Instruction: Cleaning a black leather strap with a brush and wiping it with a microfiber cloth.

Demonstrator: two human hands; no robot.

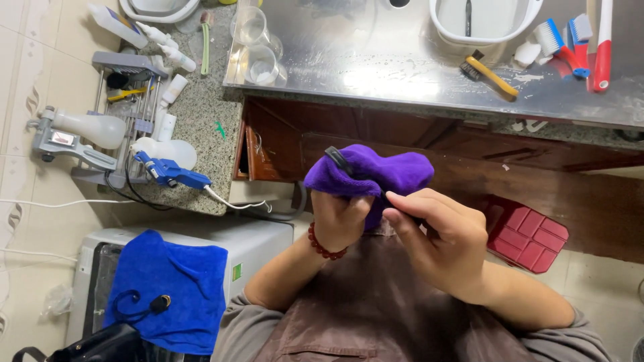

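A purple cloth is bunched in front of my chest. My left hand, with a red bead bracelet on the wrist, grips the cloth from below. A thin black object sticks out of the cloth at its upper left; what it is cannot be told. My right hand pinches the cloth's right underside between thumb and forefinger, fingers closed on it.
A wet steel counter lies ahead with a white basin, brushes, and clear glasses. A granite ledge holds bottles and a blue tool. A blue towel drapes a white machine. A red stool stands right.
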